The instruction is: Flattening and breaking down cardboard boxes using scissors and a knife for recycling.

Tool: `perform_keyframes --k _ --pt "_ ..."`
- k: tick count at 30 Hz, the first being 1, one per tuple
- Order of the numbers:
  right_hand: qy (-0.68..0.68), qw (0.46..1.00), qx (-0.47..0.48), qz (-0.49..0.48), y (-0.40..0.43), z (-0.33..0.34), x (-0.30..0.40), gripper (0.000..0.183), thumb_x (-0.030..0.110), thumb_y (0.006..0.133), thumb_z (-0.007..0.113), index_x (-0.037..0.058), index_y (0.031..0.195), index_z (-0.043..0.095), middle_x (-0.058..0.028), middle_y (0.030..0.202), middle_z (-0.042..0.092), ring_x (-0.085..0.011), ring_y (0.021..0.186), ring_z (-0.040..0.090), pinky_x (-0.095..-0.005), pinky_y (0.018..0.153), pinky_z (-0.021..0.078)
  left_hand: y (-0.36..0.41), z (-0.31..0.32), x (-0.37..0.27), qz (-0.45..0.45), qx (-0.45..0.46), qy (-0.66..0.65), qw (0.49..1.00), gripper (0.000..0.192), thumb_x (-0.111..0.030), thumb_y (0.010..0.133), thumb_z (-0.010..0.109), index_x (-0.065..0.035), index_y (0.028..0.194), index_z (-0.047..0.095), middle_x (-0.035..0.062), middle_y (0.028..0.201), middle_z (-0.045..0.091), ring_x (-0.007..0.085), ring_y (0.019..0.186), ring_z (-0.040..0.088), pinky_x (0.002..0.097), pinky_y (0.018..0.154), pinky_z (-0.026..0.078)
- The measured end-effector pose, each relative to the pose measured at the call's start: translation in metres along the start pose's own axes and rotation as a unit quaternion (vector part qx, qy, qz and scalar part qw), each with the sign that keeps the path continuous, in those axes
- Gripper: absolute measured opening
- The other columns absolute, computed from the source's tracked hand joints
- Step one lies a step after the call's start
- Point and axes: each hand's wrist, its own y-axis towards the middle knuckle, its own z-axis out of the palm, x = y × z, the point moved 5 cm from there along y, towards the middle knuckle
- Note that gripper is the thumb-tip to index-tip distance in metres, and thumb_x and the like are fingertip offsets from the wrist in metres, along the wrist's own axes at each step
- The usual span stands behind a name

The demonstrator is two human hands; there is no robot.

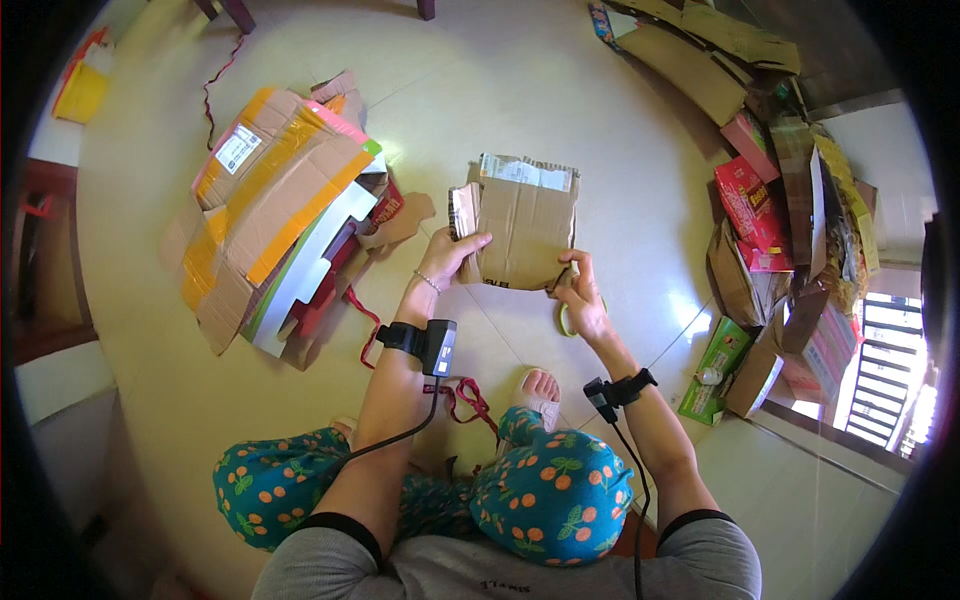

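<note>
A flattened brown cardboard box [525, 225] with torn edges and a strip of pale tape along its far end is held up before me. My left hand [450, 259] grips its left side, the thumb lying over a folded flap. At the near right corner, my right hand [581, 296] pinches a small bent piece of the cardboard between thumb and fingers. Just beside that hand shows part of a yellow-green ring [565, 321], perhaps a roll of tape. To the left, a stack of flattened cardboard [277, 202] with orange tape lies on the floor.
Along the right lie more cardboard boxes [795, 195], a red packet [752, 210] and a green carton [720, 367]. A red ribbon [471, 401] trails near my sandalled foot [538, 394] and from under the stack. Furniture legs [238, 15] stand at the far edge.
</note>
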Motion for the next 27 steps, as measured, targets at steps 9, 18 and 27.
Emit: perform_keyframes --k 9,18,27 --pt "-0.047 0.983 -0.176 0.017 0.03 -0.053 0.042 0.043 0.033 0.09 0.066 -0.0085 0.099 0.064 -0.0078 0.086 0.066 -0.0123 0.079 0.059 -0.0277 0.071 0.0482 -0.023 0.043 -0.054 0.121 0.037 0.146 0.981 0.029 -0.027 0.079 0.078 -0.0032 0.088 0.063 -0.002 0.074 0.06 0.0072 0.066 0.054 0.0252 0.059 0.045" --pt "0.15 0.975 -0.16 -0.029 0.018 -0.055 0.056 0.029 0.02 0.096 0.057 -0.0068 0.105 0.062 -0.0081 0.094 0.067 -0.0121 0.083 0.059 -0.0276 0.076 0.048 -0.022 0.042 -0.084 0.071 0.125 -0.032 0.989 0.03 -0.027 0.087 0.07 -0.0017 0.102 0.063 -0.0024 0.084 0.061 0.0059 0.074 0.055 0.0207 0.067 0.044" --pt "0.052 0.981 -0.173 -0.073 -0.009 -0.083 0.058 0.019 0.011 0.093 0.059 -0.0044 0.102 0.065 -0.0052 0.092 0.068 -0.0091 0.085 0.058 -0.026 0.076 0.0473 -0.028 0.051 -0.103 0.102 0.15 0.089 0.979 0.044 -0.007 0.081 0.073 -0.0002 0.12 0.055 0.0045 0.11 0.064 0.0125 0.097 0.061 0.0266 0.089 0.047"
